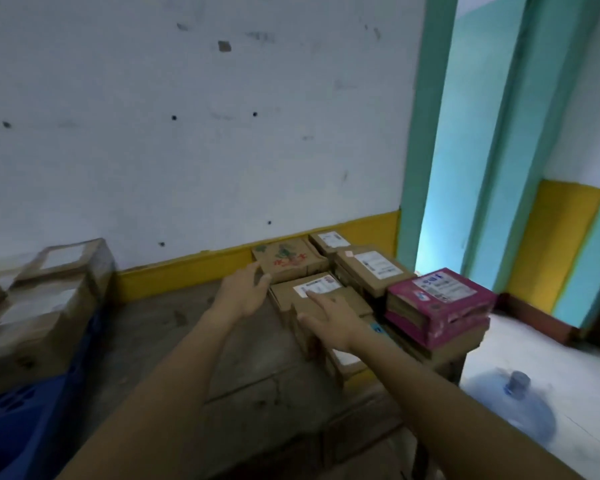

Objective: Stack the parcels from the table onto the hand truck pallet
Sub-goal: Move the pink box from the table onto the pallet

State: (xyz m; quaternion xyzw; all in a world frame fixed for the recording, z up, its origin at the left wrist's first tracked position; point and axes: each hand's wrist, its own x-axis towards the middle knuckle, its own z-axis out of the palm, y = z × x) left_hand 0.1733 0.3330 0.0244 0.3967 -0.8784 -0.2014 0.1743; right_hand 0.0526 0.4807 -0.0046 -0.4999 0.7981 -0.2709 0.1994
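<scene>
Several cardboard parcels lie grouped at the far right of a dark wooden table [243, 368]. A brown parcel with a white label [312, 289] sits at the group's near left. My right hand [329, 323] lies flat on top of it, fingers straight. My left hand [245, 289] is open at that parcel's left side, its fingertips near a printed brown parcel [288, 259] behind. A pink box [437, 303] tops a stack on the table's right end. More labelled parcels [371, 268] lie against the wall. Stacked parcels [39, 306] rest on a blue pallet [21, 420] at the left.
A white wall with a yellow base runs behind the table. To the right are a teal door frame [420, 133] and an opening. A blue water jug [513, 400] lies on the pale floor beside the table's right end.
</scene>
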